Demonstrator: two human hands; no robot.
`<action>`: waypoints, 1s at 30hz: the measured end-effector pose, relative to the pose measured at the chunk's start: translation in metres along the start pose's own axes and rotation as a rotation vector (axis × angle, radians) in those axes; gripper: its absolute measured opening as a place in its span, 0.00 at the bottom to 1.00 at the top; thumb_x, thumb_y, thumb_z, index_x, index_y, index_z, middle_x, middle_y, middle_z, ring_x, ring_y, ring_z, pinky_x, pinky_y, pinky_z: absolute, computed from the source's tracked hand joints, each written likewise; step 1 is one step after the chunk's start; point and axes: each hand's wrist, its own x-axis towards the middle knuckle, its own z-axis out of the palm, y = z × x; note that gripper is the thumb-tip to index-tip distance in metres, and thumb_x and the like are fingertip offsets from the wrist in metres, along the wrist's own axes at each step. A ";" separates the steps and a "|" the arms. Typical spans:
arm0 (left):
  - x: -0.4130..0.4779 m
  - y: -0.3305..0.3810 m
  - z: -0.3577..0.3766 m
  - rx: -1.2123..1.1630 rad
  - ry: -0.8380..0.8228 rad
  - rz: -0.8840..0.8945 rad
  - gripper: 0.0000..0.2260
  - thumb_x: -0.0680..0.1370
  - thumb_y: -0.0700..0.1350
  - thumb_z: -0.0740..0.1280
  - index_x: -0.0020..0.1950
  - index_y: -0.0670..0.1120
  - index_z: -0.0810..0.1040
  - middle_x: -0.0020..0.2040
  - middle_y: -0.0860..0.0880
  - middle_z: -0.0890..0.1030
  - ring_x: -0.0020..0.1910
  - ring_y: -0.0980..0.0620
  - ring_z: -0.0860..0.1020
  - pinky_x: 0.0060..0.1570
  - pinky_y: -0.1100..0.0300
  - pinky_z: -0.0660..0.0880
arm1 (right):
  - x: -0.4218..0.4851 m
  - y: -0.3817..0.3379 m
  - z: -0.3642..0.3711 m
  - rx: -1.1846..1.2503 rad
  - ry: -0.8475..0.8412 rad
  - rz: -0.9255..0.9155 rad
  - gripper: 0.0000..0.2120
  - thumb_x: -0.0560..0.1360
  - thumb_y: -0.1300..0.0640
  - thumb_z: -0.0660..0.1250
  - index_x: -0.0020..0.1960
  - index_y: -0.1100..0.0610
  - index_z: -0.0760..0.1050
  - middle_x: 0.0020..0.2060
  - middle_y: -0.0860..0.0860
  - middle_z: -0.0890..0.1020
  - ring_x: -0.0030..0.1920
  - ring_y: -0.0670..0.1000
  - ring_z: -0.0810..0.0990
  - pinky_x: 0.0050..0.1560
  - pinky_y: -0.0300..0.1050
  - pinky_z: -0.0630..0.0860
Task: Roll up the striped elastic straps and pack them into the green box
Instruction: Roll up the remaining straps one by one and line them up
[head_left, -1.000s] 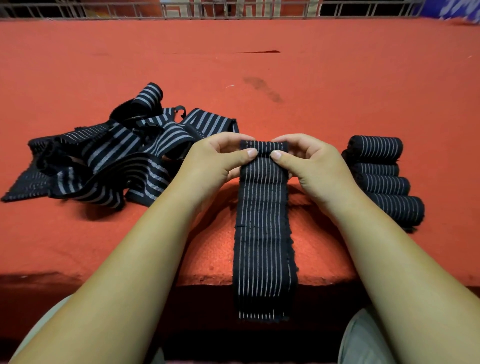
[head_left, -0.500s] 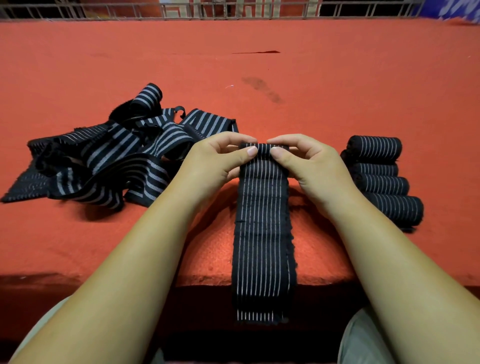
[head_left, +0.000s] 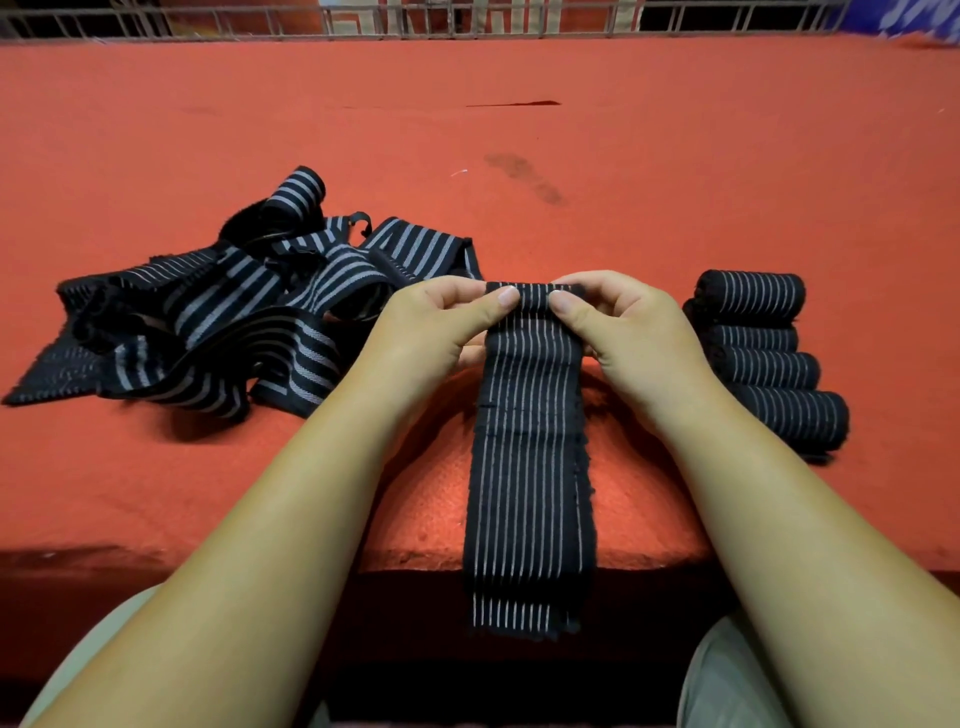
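A black strap with thin white stripes (head_left: 527, 467) lies lengthwise in front of me, its near end hanging over the table's front edge. Its far end is curled into a small roll. My left hand (head_left: 441, 332) and my right hand (head_left: 623, 332) pinch that roll from either side, thumbs on top. A loose pile of unrolled striped straps (head_left: 223, 322) sits to the left. Several finished rolls (head_left: 763, 358) lie stacked side by side to the right. No green box is in view.
The red cloth-covered table (head_left: 519, 156) stretches far back to a metal railing (head_left: 467, 21). A dark smudge (head_left: 524, 179) marks the cloth behind the hands. My knees show below the table's front edge.
The roll at the strap's far end has grown slightly. The hanging near end has crept up a little. Both hands stay in nearly the same place.
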 end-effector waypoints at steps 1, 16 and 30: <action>-0.001 0.000 -0.001 0.013 -0.006 -0.023 0.15 0.80 0.47 0.77 0.62 0.40 0.84 0.56 0.41 0.89 0.55 0.43 0.88 0.60 0.47 0.84 | 0.000 0.000 0.000 0.010 0.013 0.002 0.06 0.81 0.54 0.75 0.57 0.50 0.86 0.50 0.49 0.89 0.51 0.49 0.88 0.55 0.53 0.85; -0.061 0.009 -0.010 0.730 -0.130 -0.188 0.11 0.80 0.53 0.77 0.48 0.45 0.86 0.40 0.51 0.88 0.36 0.56 0.86 0.33 0.58 0.78 | -0.002 0.017 -0.009 -0.059 0.080 0.079 0.04 0.80 0.51 0.76 0.54 0.48 0.86 0.40 0.42 0.85 0.38 0.43 0.82 0.41 0.45 0.80; -0.108 0.016 -0.006 0.636 -0.226 -0.286 0.11 0.79 0.50 0.77 0.56 0.44 0.86 0.35 0.49 0.81 0.34 0.55 0.77 0.33 0.62 0.70 | -0.011 0.013 -0.004 -0.050 0.106 0.037 0.06 0.80 0.54 0.75 0.56 0.51 0.85 0.47 0.45 0.86 0.44 0.43 0.82 0.44 0.41 0.78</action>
